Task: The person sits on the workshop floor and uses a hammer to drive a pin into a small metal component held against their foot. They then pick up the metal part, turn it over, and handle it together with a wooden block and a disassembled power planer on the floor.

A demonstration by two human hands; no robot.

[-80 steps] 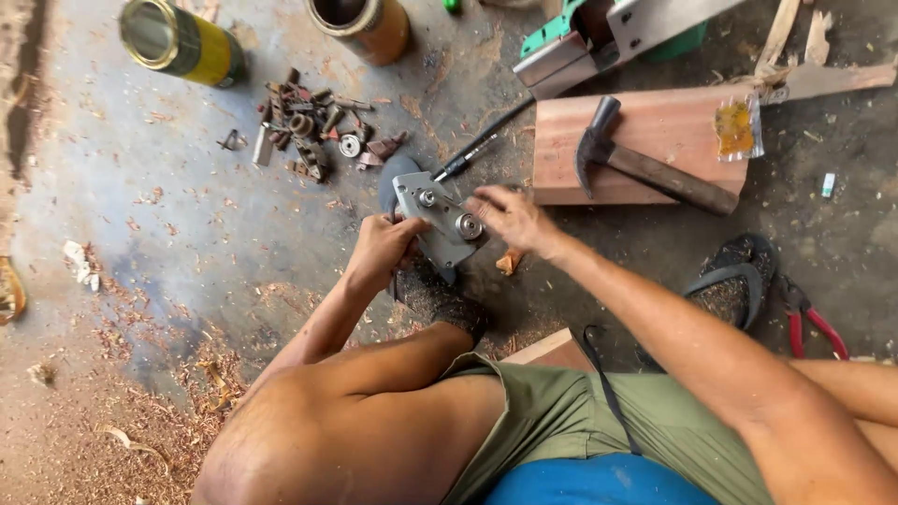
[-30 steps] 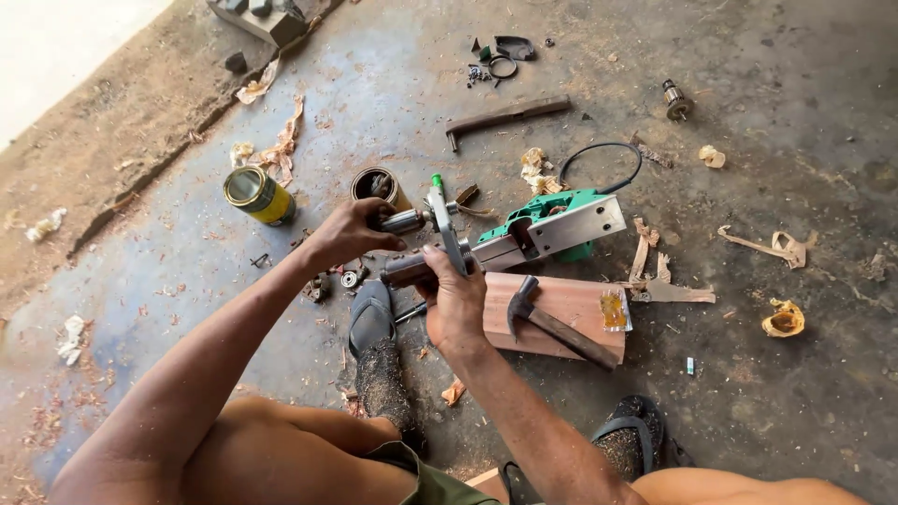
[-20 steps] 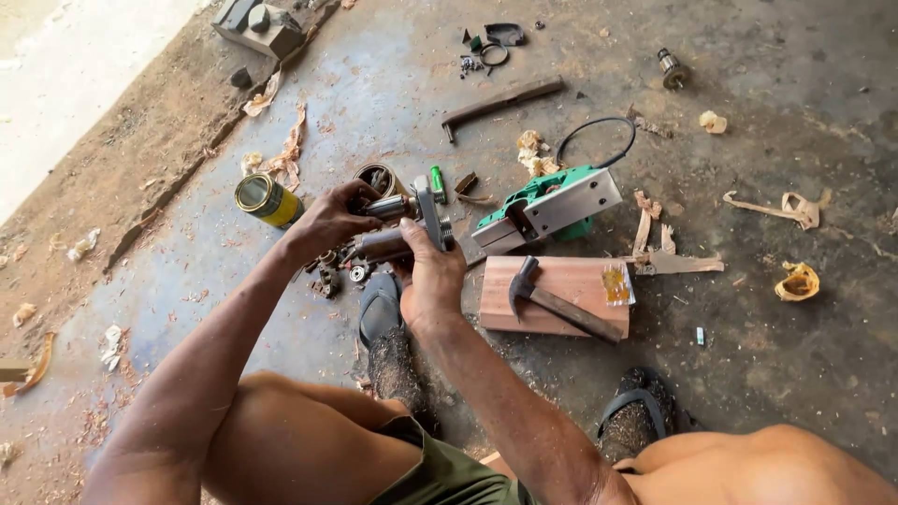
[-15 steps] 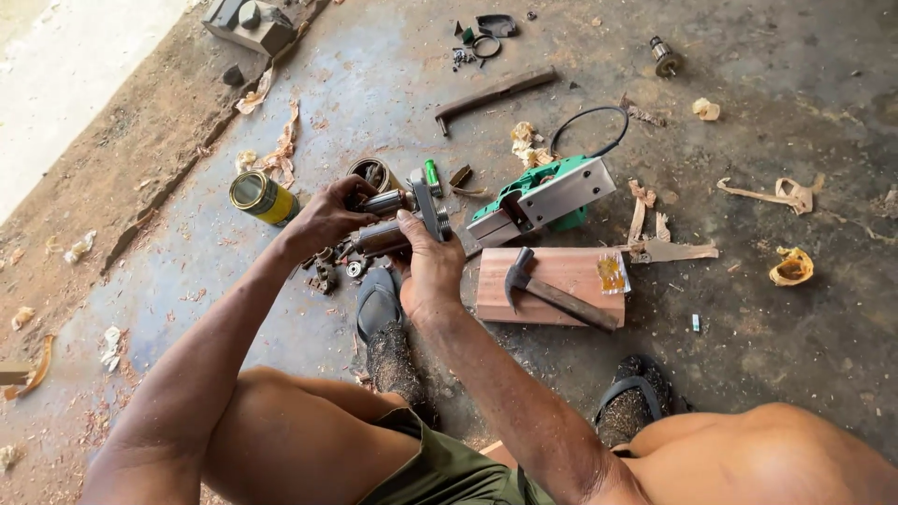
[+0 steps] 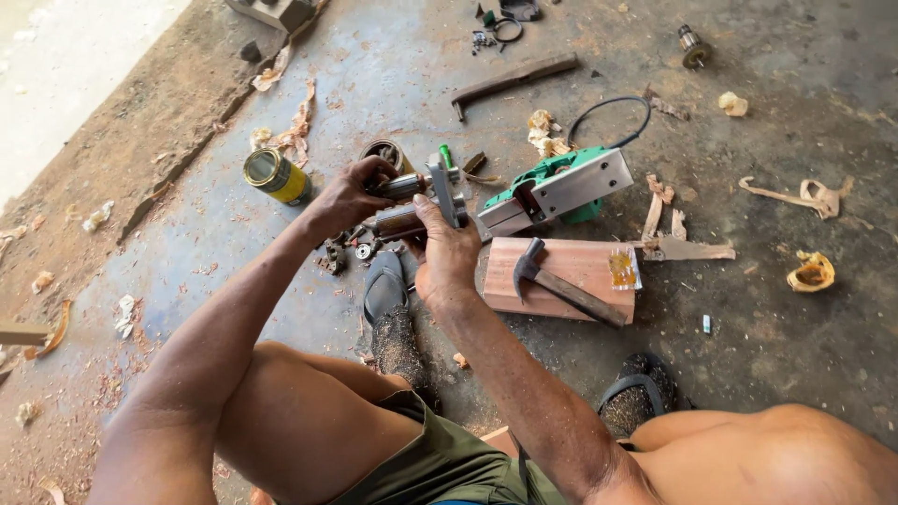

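A: Item moved: metal assembly [image 5: 426, 198], raised from floor since earlier frame; left hand [image 5: 348, 194], right hand [image 5: 447, 257] both clasp it.
B: Status: loose parts [image 5: 348, 251] below fingers, unfitted; work looks partway.

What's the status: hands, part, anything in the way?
Left hand and right hand both grip the metal assembly, raised above loose parts. Nothing blocking.
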